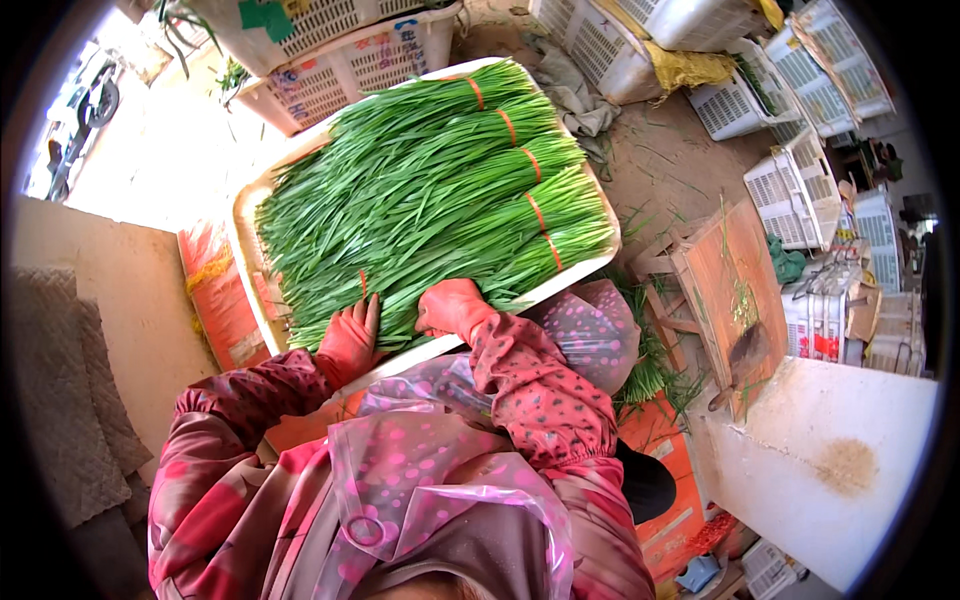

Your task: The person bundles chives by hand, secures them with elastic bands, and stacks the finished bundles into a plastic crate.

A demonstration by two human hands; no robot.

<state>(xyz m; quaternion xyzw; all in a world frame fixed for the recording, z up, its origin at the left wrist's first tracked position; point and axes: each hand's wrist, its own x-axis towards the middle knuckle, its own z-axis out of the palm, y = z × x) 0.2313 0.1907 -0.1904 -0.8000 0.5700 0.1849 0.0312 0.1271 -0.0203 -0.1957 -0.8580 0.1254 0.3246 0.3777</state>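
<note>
Many green stalks (420,190) lie against both gloved grips (350,340) (455,308).

A head-worn fisheye camera looks steeply down past the person's chest (400,470), facing forward over the green bundles (430,190). The hands (455,308) show near below it; crates (365,55) fill its far and right edges.

Smooth, faintly glossy leaves (400,190); smooth plastic tray (250,275); shiny plastic apron (420,455); matt gloves (455,305), probably rubber.
</note>
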